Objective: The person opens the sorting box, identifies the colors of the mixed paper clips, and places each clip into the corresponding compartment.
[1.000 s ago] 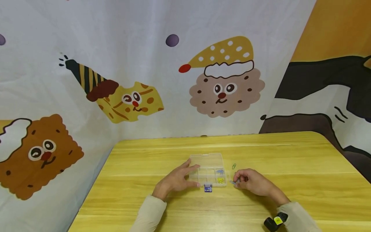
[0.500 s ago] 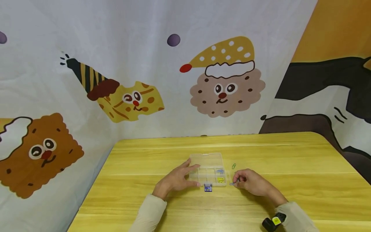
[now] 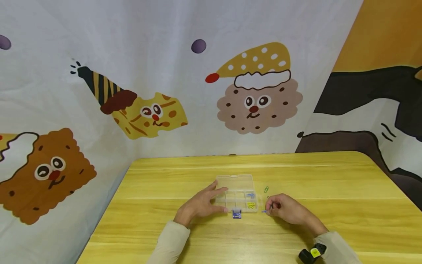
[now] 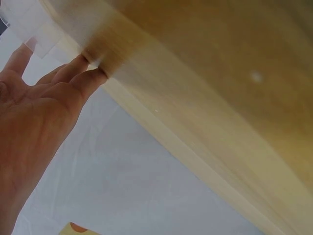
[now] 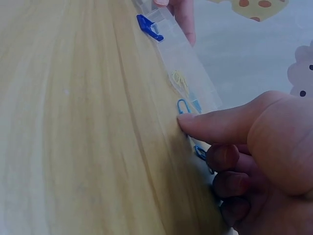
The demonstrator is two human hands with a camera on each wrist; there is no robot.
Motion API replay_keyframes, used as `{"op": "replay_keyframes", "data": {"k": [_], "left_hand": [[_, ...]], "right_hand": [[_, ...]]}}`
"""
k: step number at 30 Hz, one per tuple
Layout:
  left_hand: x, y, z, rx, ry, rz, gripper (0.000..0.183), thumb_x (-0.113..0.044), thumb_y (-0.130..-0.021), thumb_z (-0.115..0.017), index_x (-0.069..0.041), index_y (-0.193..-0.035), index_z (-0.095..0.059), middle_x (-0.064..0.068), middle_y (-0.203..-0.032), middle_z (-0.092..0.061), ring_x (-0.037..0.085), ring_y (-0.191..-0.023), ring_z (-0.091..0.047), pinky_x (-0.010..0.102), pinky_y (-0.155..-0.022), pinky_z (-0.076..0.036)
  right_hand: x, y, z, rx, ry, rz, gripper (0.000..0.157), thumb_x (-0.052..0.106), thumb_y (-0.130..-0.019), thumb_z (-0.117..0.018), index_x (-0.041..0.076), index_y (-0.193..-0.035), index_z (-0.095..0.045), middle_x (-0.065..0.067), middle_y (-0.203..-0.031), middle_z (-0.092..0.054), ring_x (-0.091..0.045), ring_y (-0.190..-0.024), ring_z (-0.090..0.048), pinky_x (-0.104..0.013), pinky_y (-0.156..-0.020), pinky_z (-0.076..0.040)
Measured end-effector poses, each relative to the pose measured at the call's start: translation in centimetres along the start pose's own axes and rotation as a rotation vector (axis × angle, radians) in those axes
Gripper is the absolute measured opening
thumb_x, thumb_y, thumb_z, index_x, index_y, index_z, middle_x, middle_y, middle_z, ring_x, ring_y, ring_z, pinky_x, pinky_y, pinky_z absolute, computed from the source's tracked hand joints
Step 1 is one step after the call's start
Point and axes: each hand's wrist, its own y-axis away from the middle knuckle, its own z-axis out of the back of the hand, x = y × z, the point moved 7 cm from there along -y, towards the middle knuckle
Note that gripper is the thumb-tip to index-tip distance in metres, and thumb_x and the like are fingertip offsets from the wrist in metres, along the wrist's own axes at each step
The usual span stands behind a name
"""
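A clear plastic compartment box (image 3: pixel 234 182) lies with its lid raised on the table (image 3: pixel 197 242). Blue paper clips (image 3: pixel 250 195) and yellow paper clips (image 3: pixel 251 205) sit in two of its right compartments. My left hand (image 3: pixel 201 203) rests at the box's left side, fingers spread and fairly straight, thumb by the front edge. Just right of the box, my right hand (image 3: pixel 285 208) pinches a blue paper clip (image 5: pixel 183 105) with the thumb; the index finger is partly hidden. Another blue clip (image 5: pixel 199 152) shows by its curled lower fingers; whether they grip it, I cannot tell.
A green paper clip (image 3: pixel 266 189) lies beyond the right hand. The blue latch (image 3: pixel 236 213) hangs from the box's front. Behind the table's far edge stands a printed cloth backdrop (image 3: pixel 204 143).
The pinched blue clip has shifted slightly toward the front of the table, and the right hand has dipped a little with it. The left hand and box stay in place.
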Motion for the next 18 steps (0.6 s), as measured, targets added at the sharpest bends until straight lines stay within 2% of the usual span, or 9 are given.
{"op": "replay_keyframes", "data": {"k": [10,18], "left_hand": [[0.11,-0.03,-0.09,0.008,0.005,0.02,0.072,-0.057,-0.078,-0.065,-0.041,-0.142,-0.036,-0.002,-0.157,-0.007,0.028,-0.141,-0.018,0.053,-0.107,-0.028],[0.1,-0.01,-0.03,0.004,0.005,0.011,0.072,-0.057,-0.078,-0.065,-0.04,-0.142,-0.036,0.0,-0.157,-0.008,0.03,-0.141,-0.019,0.054,-0.106,-0.028]], "right_hand": [[0.04,0.1,-0.16,0.034,-0.072,0.007,0.009,0.011,-0.085,-0.068,0.003,-0.085,-0.062,0.002,-0.064,-0.044,-0.004,-0.055,-0.038,-0.018,-0.049,-0.029],[0.45,0.07,-0.13,0.099,-0.136,0.073,0.015,0.015,-0.085,-0.068,0.001,-0.086,-0.063,0.005,-0.064,-0.045,0.0,-0.057,-0.039,-0.015,-0.051,-0.033]]}}
